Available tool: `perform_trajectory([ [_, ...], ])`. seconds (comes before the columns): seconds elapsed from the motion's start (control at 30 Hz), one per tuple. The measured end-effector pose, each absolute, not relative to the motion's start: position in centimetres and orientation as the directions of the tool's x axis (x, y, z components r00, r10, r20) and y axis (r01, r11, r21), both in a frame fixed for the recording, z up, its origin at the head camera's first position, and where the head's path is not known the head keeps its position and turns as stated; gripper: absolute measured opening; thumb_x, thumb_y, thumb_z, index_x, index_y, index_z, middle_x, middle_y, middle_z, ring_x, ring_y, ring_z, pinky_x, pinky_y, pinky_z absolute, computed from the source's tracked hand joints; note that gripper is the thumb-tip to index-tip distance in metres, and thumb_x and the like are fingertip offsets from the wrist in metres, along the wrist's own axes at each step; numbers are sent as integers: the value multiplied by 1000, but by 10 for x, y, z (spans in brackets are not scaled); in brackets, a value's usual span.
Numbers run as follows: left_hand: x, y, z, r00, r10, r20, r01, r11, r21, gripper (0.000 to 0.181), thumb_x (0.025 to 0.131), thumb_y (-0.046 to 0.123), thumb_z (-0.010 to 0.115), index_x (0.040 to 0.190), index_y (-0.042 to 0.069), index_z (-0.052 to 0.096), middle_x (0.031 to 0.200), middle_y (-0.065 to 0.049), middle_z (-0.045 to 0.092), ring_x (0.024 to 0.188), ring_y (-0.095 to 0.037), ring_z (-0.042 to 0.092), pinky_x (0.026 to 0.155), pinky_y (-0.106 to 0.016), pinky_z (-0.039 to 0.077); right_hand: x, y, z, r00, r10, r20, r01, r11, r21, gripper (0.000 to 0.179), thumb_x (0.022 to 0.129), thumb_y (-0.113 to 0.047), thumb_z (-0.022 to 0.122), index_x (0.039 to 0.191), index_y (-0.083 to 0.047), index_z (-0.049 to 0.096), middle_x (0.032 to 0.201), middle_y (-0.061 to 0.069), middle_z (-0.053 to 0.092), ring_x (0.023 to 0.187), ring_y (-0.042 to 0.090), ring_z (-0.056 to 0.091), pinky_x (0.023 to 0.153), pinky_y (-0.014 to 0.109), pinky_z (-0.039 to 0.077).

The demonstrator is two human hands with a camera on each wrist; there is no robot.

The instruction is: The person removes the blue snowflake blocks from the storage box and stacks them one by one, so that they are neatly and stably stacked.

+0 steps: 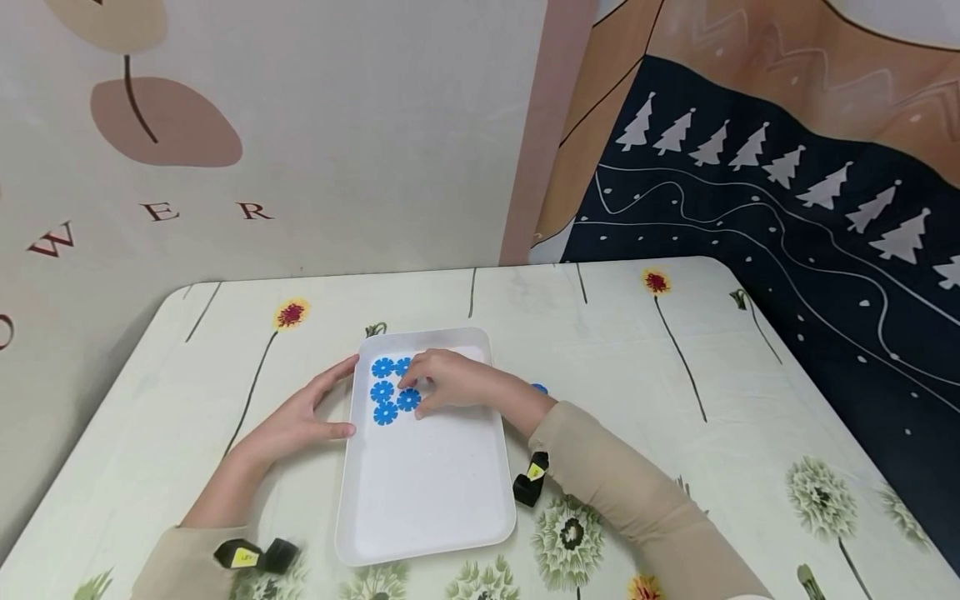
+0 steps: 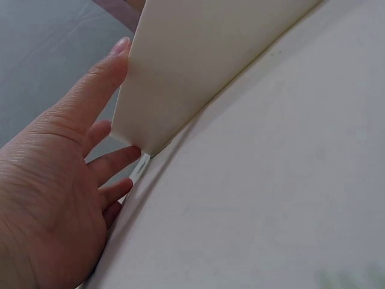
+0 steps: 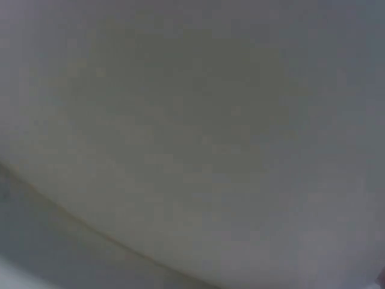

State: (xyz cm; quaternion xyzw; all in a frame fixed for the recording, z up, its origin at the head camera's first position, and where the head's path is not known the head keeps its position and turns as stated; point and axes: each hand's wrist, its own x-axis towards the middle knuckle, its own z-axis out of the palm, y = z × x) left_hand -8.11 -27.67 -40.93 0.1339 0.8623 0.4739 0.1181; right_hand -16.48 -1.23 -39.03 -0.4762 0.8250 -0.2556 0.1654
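A white rectangular tray (image 1: 435,500) lies on the table. In its upper left part are several blue flower-shaped discs (image 1: 385,413), grouped close together. My right hand (image 1: 450,379) reaches over them from the right, its thumb and fingertips at opposite edges of one blue disc (image 1: 408,400). Part of another disc is hidden under that hand. At the tray's left rim, my left hand (image 1: 303,417) rests with thumb and fingers spread along the edge. In the left wrist view, the left hand (image 2: 66,174) touches the tray's side (image 2: 174,72). The right wrist view is a pale blur.
One more blue disc (image 1: 540,388) shows on the table behind the right forearm. The table (image 1: 622,350) has a flower-printed cloth. A pale wall (image 1: 375,150) stands behind it, with a dark tree-patterned cloth (image 1: 750,200) at the right.
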Motion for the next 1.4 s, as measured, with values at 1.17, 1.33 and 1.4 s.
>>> perform_trajectory([
  [1.17,-81,-277,-408,-938,338,-81,110,509,854,95,76,19,81,153,22,25,155,-16,24,140,-43,14,99,-73,16,-169,-15,-395,-470,-882,-30,-734,409,-542,36,81,-30,78,112,-13,71,101,-8,63,93,6,50,83,15,39],
  [1.33,-81,-277,-408,-937,340,-79,113,509,853,95,76,19,81,153,21,24,154,-17,24,140,-44,14,100,-72,16,-168,-13,-394,-474,-880,3,-749,402,-527,36,81,-28,79,112,-12,71,101,-7,64,94,6,50,85,16,39],
  [1.4,-81,-276,-408,-936,343,-79,115,511,852,95,76,19,81,153,21,24,154,-17,24,140,-44,14,100,-72,16,-167,-12,-393,-473,-881,22,-756,393,-523,35,81,-27,79,111,-12,71,101,-6,65,94,7,51,85,15,39],
])
